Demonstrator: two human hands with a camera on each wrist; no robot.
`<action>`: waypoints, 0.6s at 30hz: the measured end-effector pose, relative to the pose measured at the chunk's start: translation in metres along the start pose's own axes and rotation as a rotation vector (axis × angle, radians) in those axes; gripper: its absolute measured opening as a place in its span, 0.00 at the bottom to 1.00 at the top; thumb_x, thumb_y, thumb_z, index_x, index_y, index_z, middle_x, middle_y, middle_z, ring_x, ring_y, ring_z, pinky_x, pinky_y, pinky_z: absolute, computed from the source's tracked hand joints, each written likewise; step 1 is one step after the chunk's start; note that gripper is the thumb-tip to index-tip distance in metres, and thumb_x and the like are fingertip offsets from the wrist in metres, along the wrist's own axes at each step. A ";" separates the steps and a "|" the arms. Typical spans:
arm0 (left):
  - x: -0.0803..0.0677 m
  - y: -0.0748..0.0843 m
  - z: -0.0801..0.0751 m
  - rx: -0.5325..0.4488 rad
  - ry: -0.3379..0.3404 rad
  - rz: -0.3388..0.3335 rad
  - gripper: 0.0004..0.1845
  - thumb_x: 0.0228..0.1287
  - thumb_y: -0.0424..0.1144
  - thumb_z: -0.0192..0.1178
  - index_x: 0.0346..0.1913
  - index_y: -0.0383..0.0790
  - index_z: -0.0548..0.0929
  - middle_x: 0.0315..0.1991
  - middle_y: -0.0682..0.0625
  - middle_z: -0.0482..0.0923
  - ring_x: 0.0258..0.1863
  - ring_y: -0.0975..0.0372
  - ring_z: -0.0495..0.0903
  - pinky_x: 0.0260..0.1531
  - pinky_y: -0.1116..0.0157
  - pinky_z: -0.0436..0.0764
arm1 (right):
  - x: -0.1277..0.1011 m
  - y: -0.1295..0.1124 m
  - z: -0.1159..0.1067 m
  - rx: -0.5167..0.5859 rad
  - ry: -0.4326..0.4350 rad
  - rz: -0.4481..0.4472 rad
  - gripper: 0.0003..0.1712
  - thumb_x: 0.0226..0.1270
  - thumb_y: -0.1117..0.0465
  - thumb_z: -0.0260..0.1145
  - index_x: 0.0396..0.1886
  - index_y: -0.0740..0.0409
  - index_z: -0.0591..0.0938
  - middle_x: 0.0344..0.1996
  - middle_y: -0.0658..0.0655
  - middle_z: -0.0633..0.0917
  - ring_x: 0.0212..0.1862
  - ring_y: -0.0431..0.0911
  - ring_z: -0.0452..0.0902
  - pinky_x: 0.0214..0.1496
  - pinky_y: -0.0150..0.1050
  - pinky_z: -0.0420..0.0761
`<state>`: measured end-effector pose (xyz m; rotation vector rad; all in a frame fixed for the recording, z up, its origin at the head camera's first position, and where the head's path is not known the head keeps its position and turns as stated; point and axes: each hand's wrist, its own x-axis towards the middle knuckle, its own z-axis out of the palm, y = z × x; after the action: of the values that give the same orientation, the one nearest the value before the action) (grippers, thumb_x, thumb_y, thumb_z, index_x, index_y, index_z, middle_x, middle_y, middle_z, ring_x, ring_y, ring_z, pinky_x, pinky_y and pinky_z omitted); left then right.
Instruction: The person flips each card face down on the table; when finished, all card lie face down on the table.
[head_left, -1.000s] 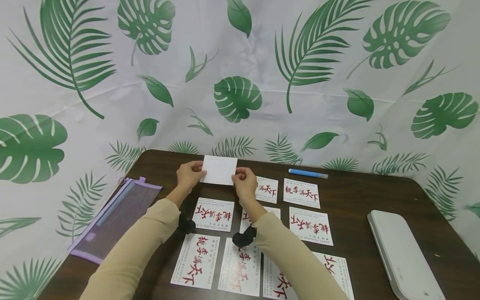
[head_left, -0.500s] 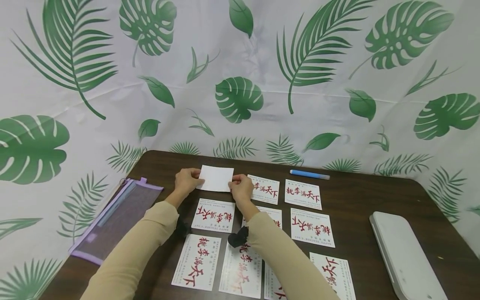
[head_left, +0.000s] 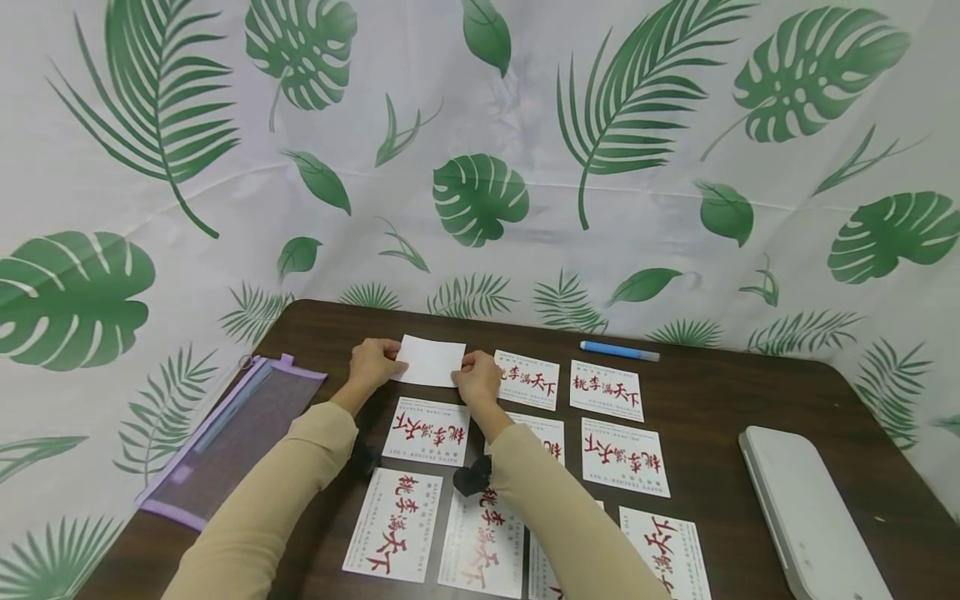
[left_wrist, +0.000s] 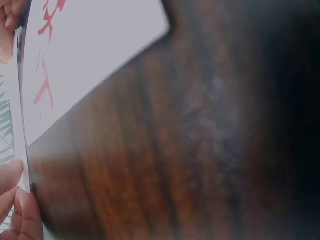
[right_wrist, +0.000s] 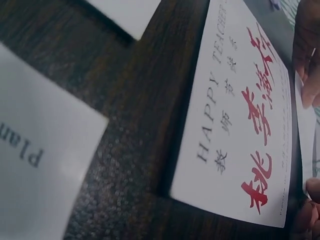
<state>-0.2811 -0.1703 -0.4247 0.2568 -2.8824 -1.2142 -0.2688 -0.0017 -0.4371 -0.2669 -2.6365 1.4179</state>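
My left hand [head_left: 372, 367] pinches the left edge of a white card [head_left: 431, 361], blank face up, near the table's back edge. Its right edge is between the thumb and fingers of my right hand [head_left: 478, 382]. In the right wrist view that card [right_wrist: 305, 135] shows as a thin strip at the right side, fingers at both ends. Just in front lies a card with red Chinese characters [head_left: 426, 430], and another printed card [head_left: 528, 379] lies right of my right hand.
Several more printed cards, such as one at front left [head_left: 393, 523], lie in rows under my forearms. A blue marker [head_left: 618, 350] is at the back. A purple-edged mesh pouch [head_left: 255, 433] lies left, a white oblong case [head_left: 810, 508] right. A leaf-patterned curtain [head_left: 480, 250] hangs behind.
Both hands have brought the blank-faced card down and nearer, towards the row of printed cards. More of the printed card beside my right hand now shows.
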 end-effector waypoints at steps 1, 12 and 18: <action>0.000 0.000 0.000 0.003 -0.003 0.000 0.20 0.55 0.32 0.66 0.52 0.30 0.80 0.43 0.39 0.81 0.45 0.50 0.75 0.48 0.54 0.72 | 0.000 0.000 0.000 -0.006 -0.004 -0.004 0.11 0.47 0.71 0.71 0.34 0.65 0.82 0.25 0.57 0.83 0.33 0.50 0.77 0.40 0.42 0.75; 0.001 0.007 -0.003 0.098 -0.012 0.019 0.21 0.55 0.34 0.66 0.53 0.32 0.80 0.43 0.41 0.81 0.44 0.51 0.76 0.46 0.54 0.74 | -0.001 -0.004 -0.004 -0.085 0.002 -0.092 0.12 0.47 0.72 0.71 0.34 0.68 0.80 0.25 0.60 0.83 0.33 0.52 0.79 0.39 0.44 0.77; 0.001 0.004 -0.002 0.134 -0.014 0.023 0.21 0.54 0.36 0.67 0.52 0.34 0.81 0.41 0.42 0.81 0.42 0.52 0.76 0.43 0.56 0.74 | -0.003 -0.002 -0.004 -0.121 -0.006 -0.120 0.13 0.47 0.72 0.71 0.35 0.68 0.80 0.24 0.60 0.83 0.34 0.52 0.79 0.40 0.44 0.77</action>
<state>-0.2826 -0.1694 -0.4206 0.2167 -2.9738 -1.0256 -0.2650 -0.0007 -0.4333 -0.1144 -2.6963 1.2276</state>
